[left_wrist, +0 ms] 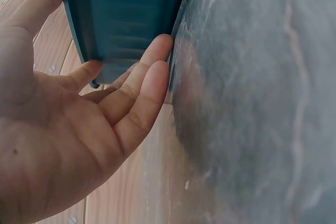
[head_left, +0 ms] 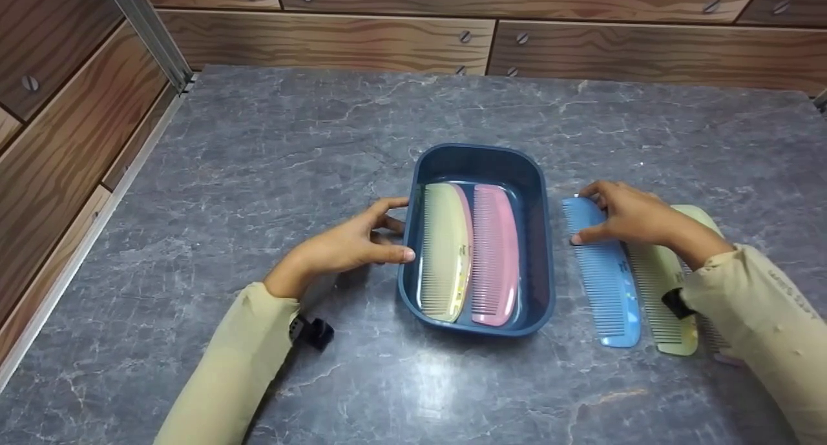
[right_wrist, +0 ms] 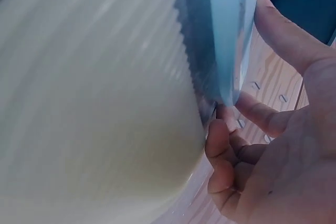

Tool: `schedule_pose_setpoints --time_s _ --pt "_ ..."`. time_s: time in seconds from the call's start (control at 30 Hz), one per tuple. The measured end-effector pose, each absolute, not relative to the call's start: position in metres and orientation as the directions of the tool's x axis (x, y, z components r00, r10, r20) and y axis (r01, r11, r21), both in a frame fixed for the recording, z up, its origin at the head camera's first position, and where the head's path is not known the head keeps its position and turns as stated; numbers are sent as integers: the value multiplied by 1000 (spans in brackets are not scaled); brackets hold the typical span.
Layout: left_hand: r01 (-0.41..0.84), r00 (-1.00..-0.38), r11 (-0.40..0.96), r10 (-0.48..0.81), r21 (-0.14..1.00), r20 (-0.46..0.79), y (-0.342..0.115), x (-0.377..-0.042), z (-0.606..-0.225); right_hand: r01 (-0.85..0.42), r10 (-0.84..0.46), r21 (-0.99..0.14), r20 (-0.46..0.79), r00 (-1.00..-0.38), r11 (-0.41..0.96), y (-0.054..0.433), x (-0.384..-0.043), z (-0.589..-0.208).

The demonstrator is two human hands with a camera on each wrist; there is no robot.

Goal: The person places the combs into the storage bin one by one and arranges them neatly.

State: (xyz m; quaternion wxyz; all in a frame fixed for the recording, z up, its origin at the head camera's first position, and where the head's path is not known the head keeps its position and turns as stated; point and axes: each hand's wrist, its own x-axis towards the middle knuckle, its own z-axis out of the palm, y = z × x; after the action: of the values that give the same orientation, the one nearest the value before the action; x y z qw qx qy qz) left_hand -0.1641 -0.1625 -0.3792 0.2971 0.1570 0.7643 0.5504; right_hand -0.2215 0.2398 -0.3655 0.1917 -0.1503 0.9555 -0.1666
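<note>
A dark blue tub (head_left: 548, 264) stands on the table. In it, a pale yellow comb (head_left: 442, 251) lies at the left with a pink edge showing beneath it, beside a pink comb (head_left: 496, 254). My left hand (head_left: 345, 241) touches the tub's left wall, fingers fairly straight and thumb at the rim; the left wrist view shows fingertips against the wall. Right of the tub, my right hand (head_left: 630, 212) pinches the far end of a blue comb (head_left: 607, 296) between thumb and fingers. A yellow-green comb (head_left: 665, 303) lies under that wrist.
Another comb (head_left: 720, 345), mostly hidden by the right sleeve, lies farther right. The grey marbled table (head_left: 291, 141) meets wood-patterned panels (head_left: 362, 41) at the back and left. Small black wrist devices (head_left: 313, 332) are worn at both cuffs.
</note>
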Motion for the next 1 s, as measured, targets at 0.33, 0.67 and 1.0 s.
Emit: schedule_pose_setpoints --time_s 0.33,0.67,1.0 --pt "-74 -785 379 548 922 -289 -163 -165 -379 -204 -379 -450 -345 -859 870 242 -222 -366" --pt "-71 -784 374 553 925 -284 -163 -164 -381 -207 -407 -499 -334 -850 841 248 -223 -365" --pt "-71 -786 375 549 924 -284 -163 -165 -380 -201 -458 -593 -321 -829 780 257 -223 -361"
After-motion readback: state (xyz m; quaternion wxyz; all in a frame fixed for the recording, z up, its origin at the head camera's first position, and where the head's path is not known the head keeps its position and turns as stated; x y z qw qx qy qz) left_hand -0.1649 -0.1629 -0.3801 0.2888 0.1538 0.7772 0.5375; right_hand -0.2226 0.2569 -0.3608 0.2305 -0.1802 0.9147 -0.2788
